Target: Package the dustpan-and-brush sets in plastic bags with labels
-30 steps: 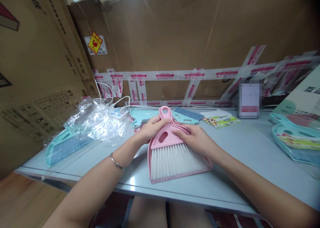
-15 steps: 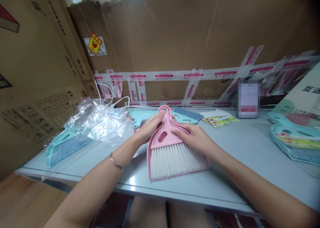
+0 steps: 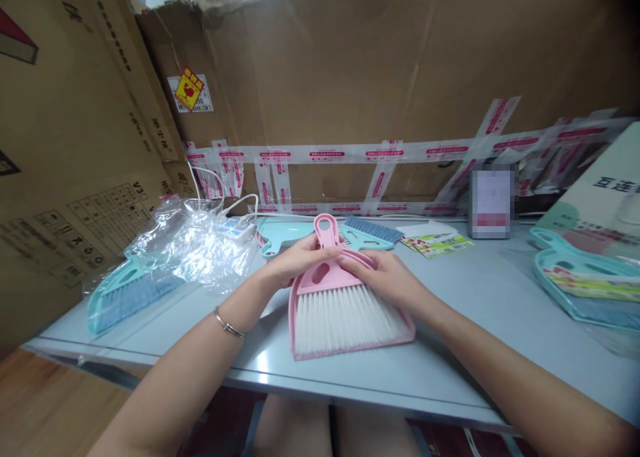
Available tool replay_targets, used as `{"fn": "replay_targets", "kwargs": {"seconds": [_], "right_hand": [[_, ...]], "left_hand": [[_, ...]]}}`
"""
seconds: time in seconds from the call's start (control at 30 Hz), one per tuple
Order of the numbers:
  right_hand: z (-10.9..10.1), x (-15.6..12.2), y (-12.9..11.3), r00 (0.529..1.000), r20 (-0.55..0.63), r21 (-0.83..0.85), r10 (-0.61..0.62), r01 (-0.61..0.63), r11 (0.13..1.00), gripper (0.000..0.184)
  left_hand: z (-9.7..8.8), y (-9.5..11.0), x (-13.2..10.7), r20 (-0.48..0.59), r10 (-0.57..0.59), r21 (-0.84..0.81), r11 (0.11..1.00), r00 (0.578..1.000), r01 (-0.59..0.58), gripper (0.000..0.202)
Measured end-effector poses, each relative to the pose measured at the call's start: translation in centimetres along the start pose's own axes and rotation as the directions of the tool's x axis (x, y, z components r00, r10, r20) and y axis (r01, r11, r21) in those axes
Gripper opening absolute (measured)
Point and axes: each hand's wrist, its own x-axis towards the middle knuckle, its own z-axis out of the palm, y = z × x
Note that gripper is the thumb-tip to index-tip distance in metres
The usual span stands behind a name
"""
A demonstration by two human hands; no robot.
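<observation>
A pink hand brush (image 3: 350, 313) with white bristles lies nested in a matching pink dustpan (image 3: 292, 330), bristles toward me, over the front of the table. My left hand (image 3: 303, 253) is closed round the neck of the set, its thumb lying across the brush below the looped handle. On the other side, my right hand (image 3: 383, 277) grips the set by its right edge, thumb on top of the brush. The fingers under the dustpan are hidden. Just behind my hands are a mint dustpan (image 3: 285, 230) and a mint brush with blue bristles (image 3: 373, 230).
Clear plastic wrap (image 3: 205, 250) covers part of another mint brush set (image 3: 130, 293) at left. Colourful cards (image 3: 435, 240) and a phone (image 3: 491, 200) stand toward the back right. A packed mint set (image 3: 590, 277) lies at far right. A large cardboard box (image 3: 320, 77) walls the back.
My left hand has slid down from the handle loop, bringing its thumb across the brush's neck. The pink set has shifted slightly left; my right hand keeps its hold.
</observation>
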Motion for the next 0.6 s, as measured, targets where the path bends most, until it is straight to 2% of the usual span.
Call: {"fn": "replay_targets", "kwargs": {"seconds": [0.07,0.13,0.17,0.2,0.23,0.27,0.37,0.43,0.5,0.6], "right_hand": [[-1.5,0.8,1.1,1.000,0.021,0.045,-0.019,0.018,0.999,0.051],[-4.0,1.8,3.3,0.999,-0.051,0.049,-0.002,0.004,0.999,0.054],[-5.5,2.3,4.6,0.992,-0.123,-0.015,0.039,-0.041,0.999,0.053],[-6.9,2.7,6.1,0.968,-0.223,-0.153,0.114,-0.150,0.977,0.050],[-8.2,3.0,7.4,0.929,-0.312,-0.282,0.198,-0.289,0.915,0.048],[-9.3,3.1,8.6,0.910,-0.338,-0.314,0.240,-0.349,0.883,0.047],[-10.8,2.9,10.6,0.913,-0.271,-0.356,0.305,-0.390,0.849,0.036],[-11.0,2.4,10.6,0.932,-0.177,-0.350,0.318,-0.361,0.864,0.032],[-11.4,2.0,10.4,0.940,-0.137,-0.331,0.313,-0.341,0.880,0.032],[-12.8,1.7,10.9,0.902,-0.267,-0.320,0.339,-0.415,0.852,0.037]], "left_hand": [[-0.3,-0.1,0.0,-0.012,-0.013,0.051,0.999,1.000,0.014,0.030],[-0.6,-0.2,0.0,-0.008,-0.021,0.056,0.998,1.000,0.022,0.028],[-0.7,-0.2,0.1,0.000,-0.026,0.050,0.998,1.000,0.026,0.028],[-0.8,-0.2,0.1,0.008,-0.027,0.044,0.999,1.000,0.027,0.028],[-0.8,-0.2,0.1,0.012,-0.028,0.039,0.999,1.000,0.028,0.027],[-0.9,-0.2,0.1,0.014,-0.027,0.037,0.999,1.000,0.026,0.026],[-0.9,-0.1,0.1,0.013,-0.024,0.048,0.999,1.000,0.023,0.026],[-0.9,0.0,0.0,0.014,-0.028,0.056,0.998,1.000,0.027,0.027],[-0.9,0.1,0.0,0.018,-0.032,0.058,0.998,0.999,0.031,0.029],[-1.1,0.1,0.1,0.012,-0.028,0.056,0.998,1.000,0.027,0.031]]}}
